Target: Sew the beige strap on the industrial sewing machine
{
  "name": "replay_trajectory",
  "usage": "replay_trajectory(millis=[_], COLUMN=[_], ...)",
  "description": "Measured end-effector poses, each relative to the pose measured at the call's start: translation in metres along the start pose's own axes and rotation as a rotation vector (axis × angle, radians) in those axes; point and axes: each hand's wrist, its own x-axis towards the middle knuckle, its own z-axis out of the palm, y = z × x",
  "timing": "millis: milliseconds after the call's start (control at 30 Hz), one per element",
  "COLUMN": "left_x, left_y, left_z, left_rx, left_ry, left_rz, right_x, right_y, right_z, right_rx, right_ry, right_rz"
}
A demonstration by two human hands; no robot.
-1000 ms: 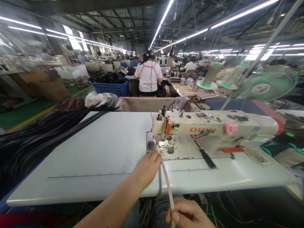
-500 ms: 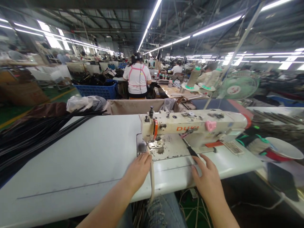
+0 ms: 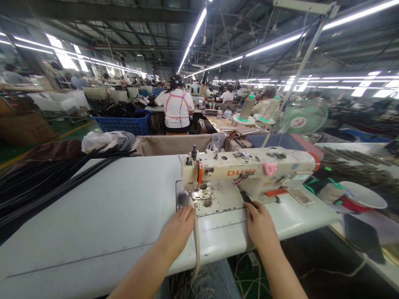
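My left hand [image 3: 179,226] is closed on a narrow beige strip [image 3: 197,245], just in front of the presser foot of the white sewing machine [image 3: 215,166]. From there the strip hangs over the table's front edge. On the machine bed, my right hand [image 3: 261,218] has its fingers closed round the dark handle of a thin tool [image 3: 246,197], whose metal end points toward the machine arm.
Black strips [image 3: 62,182] lie heaped at the left of the white table [image 3: 131,207]. Behind stand a blue basket [image 3: 124,124], a seated person [image 3: 177,106], thread cones [image 3: 247,107] and a green fan [image 3: 301,118]. A white dish [image 3: 363,195] is at the right.
My right hand has closed round the tool's handle, where its fingers were more spread before. My left hand stays at the strip. The whole view has shifted slightly.
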Motion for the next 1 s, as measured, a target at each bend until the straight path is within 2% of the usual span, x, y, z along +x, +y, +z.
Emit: replay_trajectory(millis=[100, 167, 300, 400, 600, 800, 900, 1000], left_x=[0.001, 0.002, 0.003, 0.003, 0.002, 0.001, 0.002, 0.005], left_y=[0.0, 0.001, 0.003, 0.002, 0.001, 0.002, 0.003, 0.003], left_z=[-0.002, -0.004, -0.006, -0.006, 0.0, 0.009, 0.003, -0.009], left_rx=[-0.007, -0.026, -0.061, -0.095, -0.141, -0.117, -0.141, -0.2], left_ry=[0.02, 0.031, 0.044, 0.049, 0.005, -0.013, -0.01, -0.008], left_rz=[-0.012, -0.03, -0.053, -0.063, -0.104, -0.08, -0.083, -0.07], right_x=[-0.003, -0.009, -0.017, -0.018, -0.009, 0.001, 0.005, 0.008], right_y=[-0.034, -0.061, -0.109, -0.129, -0.142, -0.151, -0.153, -0.154], right_z=[-0.015, -0.027, -0.043, -0.043, -0.038, -0.075, -0.087, -0.082], right_rx=[-0.048, 0.051, 0.275, 0.291, 0.307, 0.475, 0.537, 0.554], right_ry=[0.059, 0.046, -0.096, -0.191, -0.178, -0.064, -0.015, -0.078], right_rz=[-0.065, -0.223, -0.6, -0.745, -0.746, -0.747, -0.739, -0.686])
